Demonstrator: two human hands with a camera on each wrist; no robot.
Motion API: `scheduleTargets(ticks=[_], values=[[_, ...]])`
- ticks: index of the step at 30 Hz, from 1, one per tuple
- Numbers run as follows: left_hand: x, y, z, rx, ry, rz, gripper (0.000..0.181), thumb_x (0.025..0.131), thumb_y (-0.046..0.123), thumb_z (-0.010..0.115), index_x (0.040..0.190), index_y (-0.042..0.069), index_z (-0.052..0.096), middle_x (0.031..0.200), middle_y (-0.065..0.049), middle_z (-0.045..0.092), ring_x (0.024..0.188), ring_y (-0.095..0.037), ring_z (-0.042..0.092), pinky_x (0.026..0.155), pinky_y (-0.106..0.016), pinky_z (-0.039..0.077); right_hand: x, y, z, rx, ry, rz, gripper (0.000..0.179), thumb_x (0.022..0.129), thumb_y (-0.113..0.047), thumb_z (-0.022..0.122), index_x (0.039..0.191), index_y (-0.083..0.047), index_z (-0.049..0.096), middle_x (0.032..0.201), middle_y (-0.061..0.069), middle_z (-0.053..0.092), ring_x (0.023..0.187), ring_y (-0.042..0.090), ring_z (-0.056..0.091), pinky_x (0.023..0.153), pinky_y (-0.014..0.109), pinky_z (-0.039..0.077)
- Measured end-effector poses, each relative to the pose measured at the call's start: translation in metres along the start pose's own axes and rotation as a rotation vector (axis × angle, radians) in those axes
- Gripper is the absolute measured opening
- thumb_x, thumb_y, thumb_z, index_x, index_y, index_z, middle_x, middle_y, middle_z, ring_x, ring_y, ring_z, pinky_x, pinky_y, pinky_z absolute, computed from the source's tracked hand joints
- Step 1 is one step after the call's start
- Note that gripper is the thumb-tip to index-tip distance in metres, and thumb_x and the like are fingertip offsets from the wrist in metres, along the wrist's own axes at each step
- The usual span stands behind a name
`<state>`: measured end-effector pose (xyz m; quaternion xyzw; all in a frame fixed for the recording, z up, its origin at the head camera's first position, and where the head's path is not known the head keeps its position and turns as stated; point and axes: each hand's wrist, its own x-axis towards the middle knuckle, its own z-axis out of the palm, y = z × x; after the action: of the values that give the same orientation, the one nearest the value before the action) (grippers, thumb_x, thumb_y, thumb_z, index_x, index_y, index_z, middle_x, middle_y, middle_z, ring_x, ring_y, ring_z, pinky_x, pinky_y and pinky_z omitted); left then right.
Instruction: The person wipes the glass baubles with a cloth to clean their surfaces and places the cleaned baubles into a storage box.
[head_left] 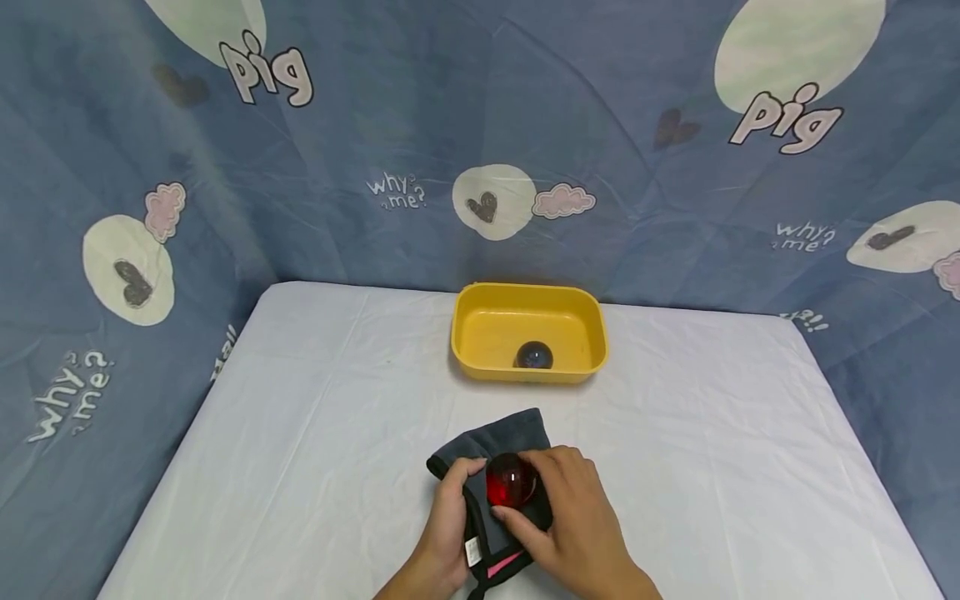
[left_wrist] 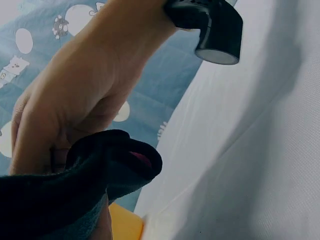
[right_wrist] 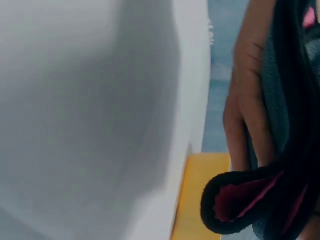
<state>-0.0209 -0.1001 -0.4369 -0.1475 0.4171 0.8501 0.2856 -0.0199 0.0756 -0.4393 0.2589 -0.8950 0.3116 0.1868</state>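
A dark grey cloth (head_left: pixel 504 437) with black edging, a white tag and a bit of pink lies folded in my left hand (head_left: pixel 447 527), which grips it along its left side. On top of the cloth sits a clear red ball (head_left: pixel 507 483), its upper part dark. My right hand (head_left: pixel 583 523) pinches that ball, thumb at the near side and fingers at the far right. In the left wrist view the cloth (left_wrist: pixel 115 165) hangs in folds and hides part of the fingers. The ball is out of sight in both wrist views.
Beyond the hands stands a yellow tub (head_left: pixel 525 377) holding a dark, shiny ball (head_left: pixel 535 356) near its front wall. A white sheet (head_left: pixel 337 483) covers the table. Blue printed fabric (head_left: pixel 420 100) hangs behind and at the sides.
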Motion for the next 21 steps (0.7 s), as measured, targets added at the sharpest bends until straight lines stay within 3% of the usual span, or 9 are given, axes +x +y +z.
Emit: scheduleTargets(ticks=[4, 10, 16, 21], values=[[-0.0004, 0.0004, 0.0007, 0.002, -0.005, -0.008, 0.064, 0.103, 0.041, 0.036, 0.151, -0.001, 0.036, 0.139, -0.011, 0.058, 0.12, -0.02, 0.061, 0.106, -0.037, 0.049, 0.0039, 0.0005, -0.0044, 0.084, -0.028, 0.094, 0.049, 0.088, -0.05, 0.082, 0.121, -0.017, 0.068, 0.109, -0.016, 0.061, 0.104, 0.007, 0.049, 0.087, 0.033, 0.048], [-0.0006, -0.0001, 0.0008, 0.005, -0.012, -0.036, 0.067, 0.103, 0.042, 0.034, 0.152, -0.003, 0.034, 0.137, -0.012, 0.057, 0.118, -0.021, 0.061, 0.106, -0.039, 0.05, 0.0051, 0.0025, -0.0059, 0.148, -0.04, 0.171, 0.043, 0.089, -0.049, 0.082, 0.114, -0.014, 0.076, 0.105, -0.018, 0.052, 0.104, 0.006, 0.043, 0.083, 0.029, 0.047], [-0.0008, -0.0014, 0.0005, 0.002, -0.064, -0.042, 0.068, 0.104, 0.043, 0.031, 0.154, -0.003, 0.031, 0.138, -0.014, 0.055, 0.122, -0.023, 0.06, 0.108, -0.042, 0.048, 0.0045, 0.0045, -0.0031, 0.172, -0.022, 0.183, 0.03, 0.092, -0.039, 0.08, 0.103, -0.01, 0.079, 0.098, -0.016, 0.047, 0.1, 0.007, 0.041, 0.081, 0.028, 0.045], [-0.0012, -0.0009, 0.001, 0.006, -0.048, -0.05, 0.07, 0.103, 0.044, 0.032, 0.154, -0.004, 0.029, 0.138, -0.014, 0.053, 0.122, -0.023, 0.059, 0.11, -0.043, 0.046, 0.0043, 0.0035, -0.0014, 0.141, -0.034, 0.209, 0.031, 0.095, -0.04, 0.077, 0.098, -0.009, 0.081, 0.095, -0.018, 0.044, 0.098, 0.006, 0.04, 0.078, 0.026, 0.044]])
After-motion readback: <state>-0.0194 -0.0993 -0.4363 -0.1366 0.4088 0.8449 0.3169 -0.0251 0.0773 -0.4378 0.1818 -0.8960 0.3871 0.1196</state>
